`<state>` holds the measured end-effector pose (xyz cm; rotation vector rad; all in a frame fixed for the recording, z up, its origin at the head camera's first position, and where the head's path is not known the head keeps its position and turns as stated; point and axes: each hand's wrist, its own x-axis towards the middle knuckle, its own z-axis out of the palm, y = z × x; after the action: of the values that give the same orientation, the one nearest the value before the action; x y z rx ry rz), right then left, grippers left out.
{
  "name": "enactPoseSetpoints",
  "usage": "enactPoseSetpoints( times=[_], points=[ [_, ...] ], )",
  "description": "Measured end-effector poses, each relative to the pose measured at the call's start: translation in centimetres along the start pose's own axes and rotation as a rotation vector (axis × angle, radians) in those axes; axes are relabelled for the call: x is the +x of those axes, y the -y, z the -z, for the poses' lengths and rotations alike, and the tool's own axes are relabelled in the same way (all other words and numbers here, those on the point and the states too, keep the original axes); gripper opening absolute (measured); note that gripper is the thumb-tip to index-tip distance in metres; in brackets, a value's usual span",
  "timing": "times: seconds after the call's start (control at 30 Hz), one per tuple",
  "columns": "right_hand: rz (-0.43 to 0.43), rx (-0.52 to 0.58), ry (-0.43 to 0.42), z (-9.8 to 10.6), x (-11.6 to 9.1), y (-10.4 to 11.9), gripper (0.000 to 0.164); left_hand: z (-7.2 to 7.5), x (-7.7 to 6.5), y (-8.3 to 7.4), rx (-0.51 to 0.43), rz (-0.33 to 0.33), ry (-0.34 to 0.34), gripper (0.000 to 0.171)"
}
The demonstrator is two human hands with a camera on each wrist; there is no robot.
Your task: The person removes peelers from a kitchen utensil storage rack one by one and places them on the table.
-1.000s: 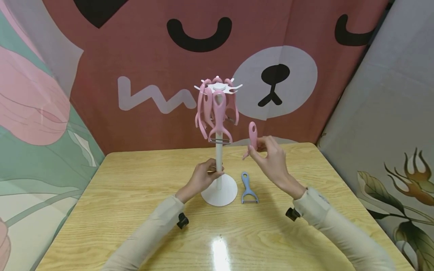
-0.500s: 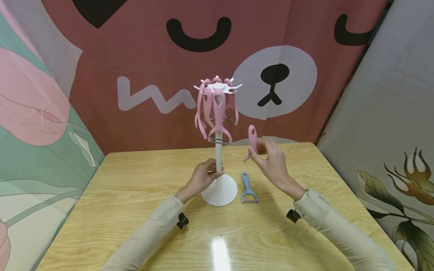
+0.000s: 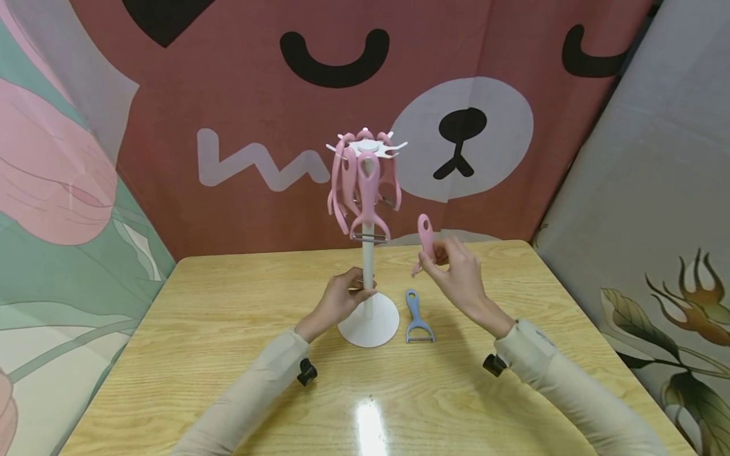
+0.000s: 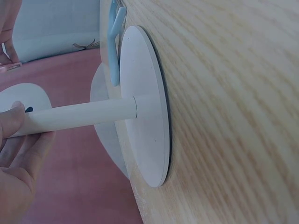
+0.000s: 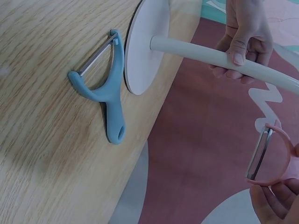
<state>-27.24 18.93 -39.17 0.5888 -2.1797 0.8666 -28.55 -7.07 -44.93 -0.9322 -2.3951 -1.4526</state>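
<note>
My left hand (image 3: 341, 296) grips the post of a white stand (image 3: 371, 330) low down, just above its round base. From the hooked rack (image 3: 368, 147) at the top hang several pink peelers (image 3: 369, 190), handles up. To the right of the post, my right hand (image 3: 459, 269) pinches another pink peeler (image 3: 425, 235) in the air, its handle pointing up and its blade end low. The right wrist view shows the blade of this pink peeler (image 5: 259, 154) beside the fingertips. A blue peeler (image 3: 417, 316) lies flat on the table, right of the base, and neither hand touches it.
The wooden table (image 3: 228, 354) carries the stand, its far edge against a printed red cloth (image 3: 239, 76). Patterned cloths also hang at the left and right sides. A small black camera sits on each wrist.
My right hand has lowered the pink peeler slightly, and the peeler has shifted a little in tilt. The left hand and the stand have stayed in place.
</note>
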Motion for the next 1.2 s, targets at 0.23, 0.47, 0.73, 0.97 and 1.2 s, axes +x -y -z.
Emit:
enactPoseSetpoints(
  times=[0.23,0.47,0.73,0.97,1.2],
  points=[
    [-0.034,-0.020,0.039,0.10,-0.11,-0.09,0.018,-0.03,-0.01,0.08,0.001,0.007,0.000,0.023],
    [-0.045,-0.049,0.061,0.18,-0.23,-0.24,0.019,-0.02,0.01,-0.12,-0.003,0.017,-0.002,0.022],
    [-0.065,-0.082,0.078,0.21,-0.42,-0.44,0.020,0.04,0.00,-0.11,0.007,0.012,-0.002,0.022],
    [-0.081,-0.104,0.106,0.36,-0.63,-0.49,0.021,0.01,0.02,0.05,0.011,0.003,-0.008,0.022],
    [-0.088,-0.108,0.145,0.59,-0.93,-0.67,0.019,-0.03,-0.04,0.10,0.005,-0.007,-0.007,0.022]
  ],
)
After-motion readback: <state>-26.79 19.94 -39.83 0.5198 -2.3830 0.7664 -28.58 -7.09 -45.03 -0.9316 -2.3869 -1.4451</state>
